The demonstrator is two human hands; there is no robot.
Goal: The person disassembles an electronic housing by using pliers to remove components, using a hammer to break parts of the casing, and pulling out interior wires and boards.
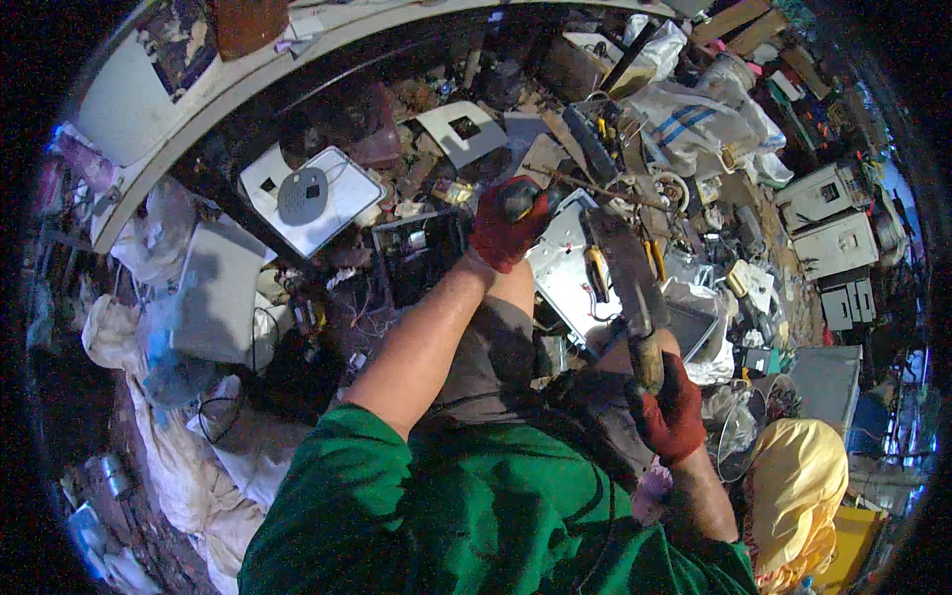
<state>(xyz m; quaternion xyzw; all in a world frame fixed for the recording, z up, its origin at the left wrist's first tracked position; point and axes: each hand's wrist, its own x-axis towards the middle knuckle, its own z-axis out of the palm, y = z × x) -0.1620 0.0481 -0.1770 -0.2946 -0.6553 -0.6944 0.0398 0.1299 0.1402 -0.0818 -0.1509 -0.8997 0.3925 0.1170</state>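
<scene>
**Tearing down scrap, mid-swing by the looks of it**

Scrap pile [694, 198] is sprawling everywhere; the white metal panel [565, 268] is lying in the middle of it, right under both hands. Right hand [672, 409], red glove, is gripping a long rusty blade [627, 278] by its handle, tip angling over the panel. Left hand [508, 226] is closing around a dark knob-like part [520, 200]. I'd say it's the prying step; next move needs a steady hold and careful aim.

Matt red cloth gloves [508, 226]; rusty rough metal blade [623, 273].
</scene>
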